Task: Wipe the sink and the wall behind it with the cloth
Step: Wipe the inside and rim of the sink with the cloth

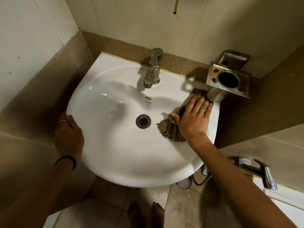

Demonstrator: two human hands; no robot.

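A white oval sink (115, 153) fills the middle of the view, its drain (143, 121) near the centre. My right hand (194, 117) lies flat on a brownish cloth (171, 130), pressing it onto the sink's right rim, fingers spread. The cloth's frayed end hangs into the basin. My left hand (68, 137) grips the sink's left edge, thumb on the rim. The wall behind the sink (148, 22) is pale tile above a brown tile band.
A steel tap (153, 69) stands at the sink's back. A metal tumbler holder (228, 79) juts from the wall just beyond my right fingertips. A hand sprayer (263, 173) hangs at the lower right. My bare feet (146, 214) stand on the tiled floor.
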